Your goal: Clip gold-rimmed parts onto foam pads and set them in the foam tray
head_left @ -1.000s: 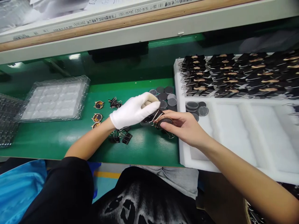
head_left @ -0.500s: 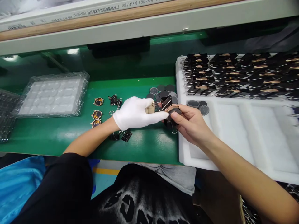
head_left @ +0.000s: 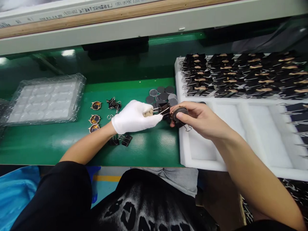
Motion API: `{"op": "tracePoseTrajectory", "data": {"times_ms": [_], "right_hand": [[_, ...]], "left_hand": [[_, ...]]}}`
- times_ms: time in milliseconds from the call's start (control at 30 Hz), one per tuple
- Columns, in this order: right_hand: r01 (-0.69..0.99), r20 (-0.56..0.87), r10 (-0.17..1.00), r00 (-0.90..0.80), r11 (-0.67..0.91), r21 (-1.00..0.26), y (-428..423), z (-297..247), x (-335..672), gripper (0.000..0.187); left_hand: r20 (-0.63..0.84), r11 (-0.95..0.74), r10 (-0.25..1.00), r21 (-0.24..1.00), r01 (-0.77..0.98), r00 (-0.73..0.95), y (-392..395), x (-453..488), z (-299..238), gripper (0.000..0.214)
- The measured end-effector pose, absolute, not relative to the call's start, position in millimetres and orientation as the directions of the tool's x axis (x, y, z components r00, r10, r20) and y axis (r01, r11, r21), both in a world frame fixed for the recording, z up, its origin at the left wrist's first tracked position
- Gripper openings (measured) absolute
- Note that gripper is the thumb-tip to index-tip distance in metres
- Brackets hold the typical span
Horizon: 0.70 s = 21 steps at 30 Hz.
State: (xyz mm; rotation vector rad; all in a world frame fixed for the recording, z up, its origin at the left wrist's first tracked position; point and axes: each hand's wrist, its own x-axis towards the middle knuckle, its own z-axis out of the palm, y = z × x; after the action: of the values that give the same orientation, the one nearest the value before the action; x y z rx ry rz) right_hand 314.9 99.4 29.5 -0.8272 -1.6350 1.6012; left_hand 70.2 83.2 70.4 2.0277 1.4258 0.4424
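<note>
My left hand [head_left: 136,118], in a white glove with bare fingertips showing, pinches the wire handles of a black binder clip [head_left: 164,109]. Just right of that clip, my bare right hand [head_left: 201,118] holds a rose-gold watch case [head_left: 172,112] with its thumb on a dark round disc [head_left: 180,111] lying over the case. A second binder clip [head_left: 184,125] is at the lower side of the case, partly hidden by my fingers. Behind my hands lies a cluster of grey discs [head_left: 164,96]. Three watch cases with dark and gold dials [head_left: 94,119] lie to the left.
Loose binder clips [head_left: 126,140] lie around my left wrist. Clear plastic trays [head_left: 48,99] are stacked at the left. A white foam tray [head_left: 185,147] on the right carries rows of clipped watch cases [head_left: 226,75]. A raised ledge [head_left: 134,29] runs along the back.
The watch case in my right hand has moved right, apart from the binder clip in my left hand. The whole view has shifted slightly.
</note>
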Motion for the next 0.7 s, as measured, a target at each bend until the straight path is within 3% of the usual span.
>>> {"op": "tracePoseTrajectory", "data": {"times_ms": [133, 333, 700], "right_hand": [[0.192, 0.017, 0.856, -0.517, 0.135, -0.972, 109, 42, 333, 0.028], [0.340, -0.035, 0.733, -0.680, 0.272, -0.900, 117, 46, 350, 0.022], [0.327, -0.032, 0.624, -0.780, 0.365, -0.872, 116, 48, 349, 0.021]], "left_hand": [[-0.139, -0.217, 0.888, 0.715, 0.665, 0.439, 79, 74, 68, 0.046], [-0.183, -0.261, 0.826, 0.715, 0.648, 0.534, 71, 82, 61, 0.046], [-0.180, -0.321, 0.778, 0.709, 0.627, 0.602, 63, 85, 52, 0.050]]}}
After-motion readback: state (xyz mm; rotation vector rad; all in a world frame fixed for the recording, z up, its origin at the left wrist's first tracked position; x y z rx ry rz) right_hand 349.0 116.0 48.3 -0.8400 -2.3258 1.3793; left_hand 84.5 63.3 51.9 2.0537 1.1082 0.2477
